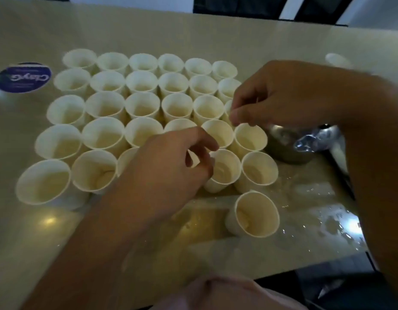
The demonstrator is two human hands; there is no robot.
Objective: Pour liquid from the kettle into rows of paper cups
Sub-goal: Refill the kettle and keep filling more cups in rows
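In the head view, white paper cups (104,135) with thin rolled rims stand in tight rows on a glossy beige table (149,30), holding pale liquid; the shiny metal kettle (285,142) stands just right of them. The left hand (166,171) hovers with curled fingers, its grip unclear. The right hand (283,95) pinches a cup's rim.

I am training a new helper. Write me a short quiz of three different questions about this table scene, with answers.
1. True or false: the single cup nearest the viewer stands apart from the block of cups.
2. Which hand reaches over the metal kettle: A left, B right?
3. Fill in: the table near the kettle looks ____.

Key: 1 true. 2 B, the right hand; the left hand is over the front rows. 3 wet.
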